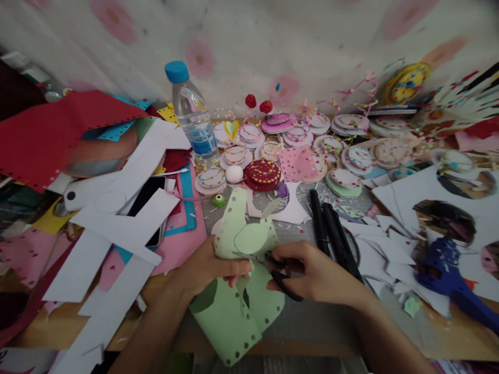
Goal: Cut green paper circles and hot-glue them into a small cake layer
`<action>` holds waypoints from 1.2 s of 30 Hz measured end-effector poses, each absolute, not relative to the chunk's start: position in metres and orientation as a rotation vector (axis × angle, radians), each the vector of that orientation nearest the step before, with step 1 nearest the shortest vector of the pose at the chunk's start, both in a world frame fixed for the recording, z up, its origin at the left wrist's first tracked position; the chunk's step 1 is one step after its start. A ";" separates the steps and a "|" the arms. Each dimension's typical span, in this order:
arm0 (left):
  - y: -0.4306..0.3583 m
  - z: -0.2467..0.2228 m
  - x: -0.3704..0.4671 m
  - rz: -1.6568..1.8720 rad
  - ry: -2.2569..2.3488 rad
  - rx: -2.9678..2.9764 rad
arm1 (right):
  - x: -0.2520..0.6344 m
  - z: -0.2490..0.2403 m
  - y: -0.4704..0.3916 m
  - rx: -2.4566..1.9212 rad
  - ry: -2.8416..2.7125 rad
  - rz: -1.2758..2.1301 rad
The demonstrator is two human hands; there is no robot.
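My left hand (222,267) is closed on a sheet of pale green paper (234,332) that has small holes punched along its edges. The sheet hangs down over the table's front edge and also stands up above my fingers. A round outline is drawn on its upper part. My right hand (307,270) grips black-handled scissors (286,285), thumb and fingers at the loops. The scissor blades lie at the paper just below the drawn outline, close to my left fingertips. How far apart the blades are is hard to see.
A water bottle (193,114) with a blue cap stands behind, left of several small decorated paper discs (263,174). White paper offcuts (97,259) and a red sheet (58,135) cover the left. To the right lie black pens (319,221), paper scraps and a blue glue gun (444,270).
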State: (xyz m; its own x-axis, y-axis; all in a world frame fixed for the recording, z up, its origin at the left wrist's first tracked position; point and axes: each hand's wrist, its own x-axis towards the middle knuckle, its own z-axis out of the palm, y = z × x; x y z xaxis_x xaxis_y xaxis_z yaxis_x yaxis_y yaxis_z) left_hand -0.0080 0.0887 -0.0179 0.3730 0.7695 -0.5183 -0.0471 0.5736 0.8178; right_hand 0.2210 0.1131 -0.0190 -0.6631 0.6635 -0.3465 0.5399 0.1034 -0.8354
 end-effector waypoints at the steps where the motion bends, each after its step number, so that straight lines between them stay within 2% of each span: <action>1: 0.089 -0.018 -0.008 0.601 1.076 0.812 | 0.221 -0.019 0.113 -1.233 -2.247 1.615; 18: 0.089 -0.018 -0.007 0.592 1.074 0.866 | 0.219 -0.017 0.112 -1.238 -2.198 1.672; 29: 0.088 -0.016 -0.010 0.639 1.171 0.883 | 0.217 -0.023 0.116 -1.119 -1.722 2.215; 36: 0.085 -0.020 -0.018 0.848 1.236 0.900 | 0.215 -0.028 0.117 -1.024 -1.539 2.349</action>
